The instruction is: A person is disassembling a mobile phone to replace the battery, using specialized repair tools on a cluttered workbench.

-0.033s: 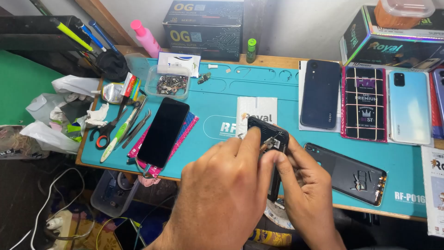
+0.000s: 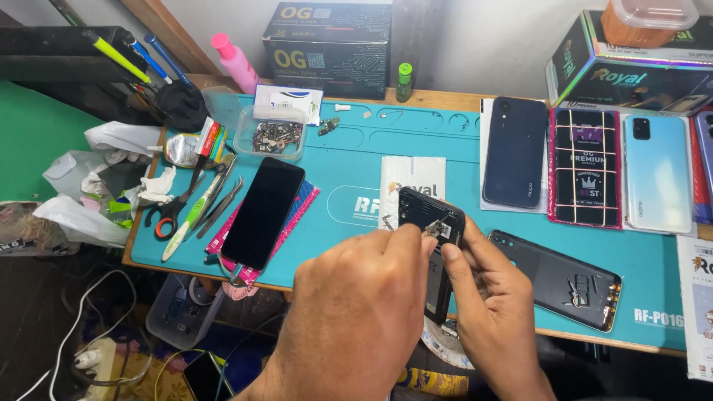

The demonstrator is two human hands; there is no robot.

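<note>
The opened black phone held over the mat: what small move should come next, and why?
Probably steady the opened black phone with the right hand and ease the small part out with the left hand. The left fingertips pinch at that part near the phone's top, and the phone hangs above the teal mat, unsupported.

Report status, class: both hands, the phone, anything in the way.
Left hand pinching a small part at the phone top. Right hand gripping the phone from below. Back cover lies beside, apart.
</note>
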